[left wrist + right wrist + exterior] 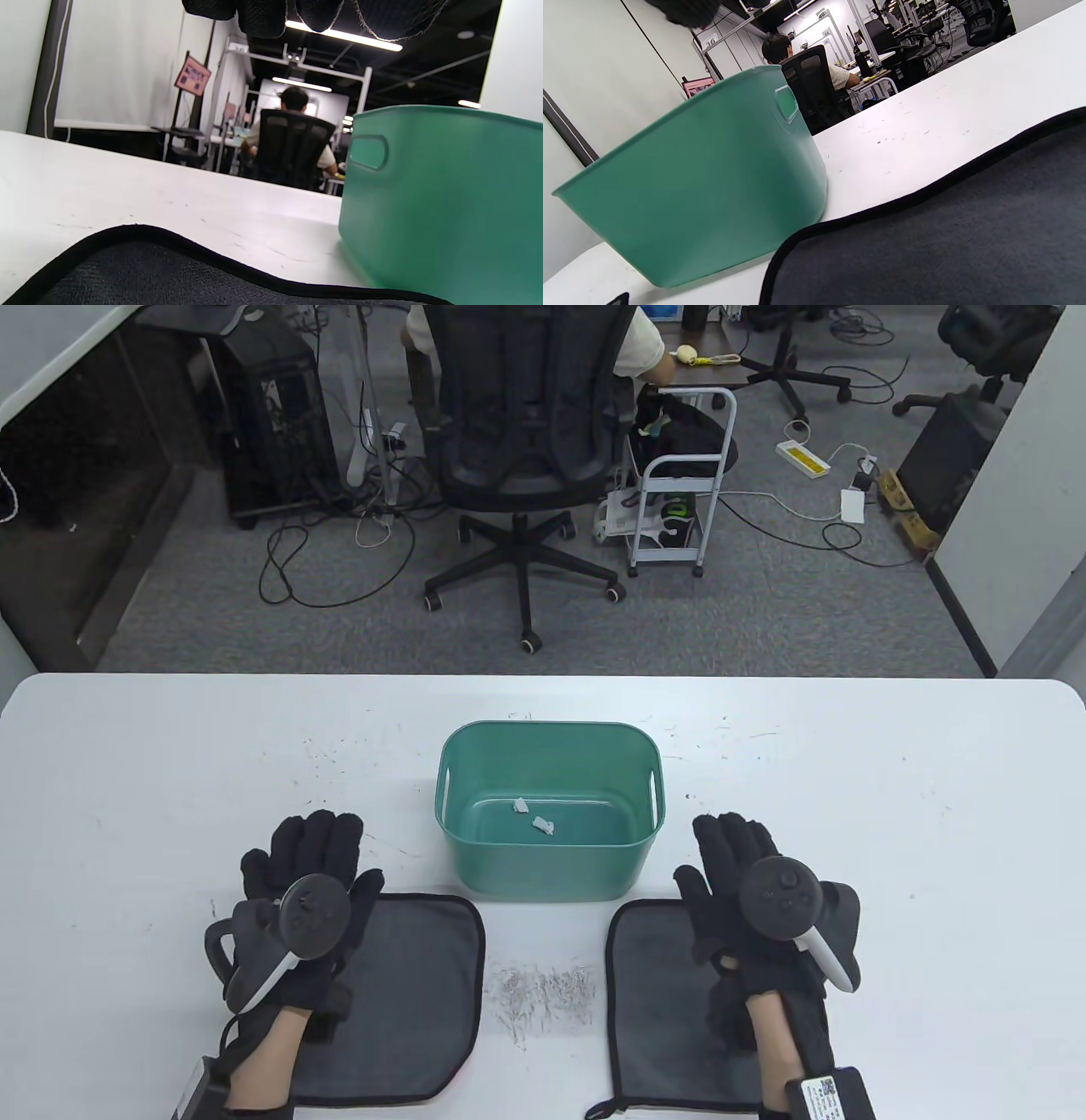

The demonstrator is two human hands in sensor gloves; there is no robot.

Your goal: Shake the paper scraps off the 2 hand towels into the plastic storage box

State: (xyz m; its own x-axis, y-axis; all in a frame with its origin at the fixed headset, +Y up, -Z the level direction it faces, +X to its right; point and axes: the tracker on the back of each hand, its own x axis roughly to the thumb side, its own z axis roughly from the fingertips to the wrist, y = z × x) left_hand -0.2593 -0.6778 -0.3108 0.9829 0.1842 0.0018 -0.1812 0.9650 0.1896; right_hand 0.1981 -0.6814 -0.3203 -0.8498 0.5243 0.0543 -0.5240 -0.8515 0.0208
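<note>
Two dark grey hand towels with black borders lie flat near the table's front edge, the left towel (pixel 407 993) and the right towel (pixel 657 1010). Between and behind them stands the green plastic storage box (pixel 462 848), with two white paper scraps (pixel 533 819) on its floor. My left hand (pixel 310 848) lies flat with straight fingers over the left towel's far left corner, fingertips on the table. My right hand (pixel 734 848) lies flat over the right towel's far edge. The wrist views show the left towel (pixel 169 275), the right towel (pixel 946 237) and the box (pixel 441 199) (pixel 704 182) close by.
The white table (pixel 848 780) carries small dark marks and a scuffed grey patch (pixel 543 993) between the towels. Beyond the far edge, a person sits in a black office chair (pixel 526 432), next to a white cart (pixel 679 500) and floor cables.
</note>
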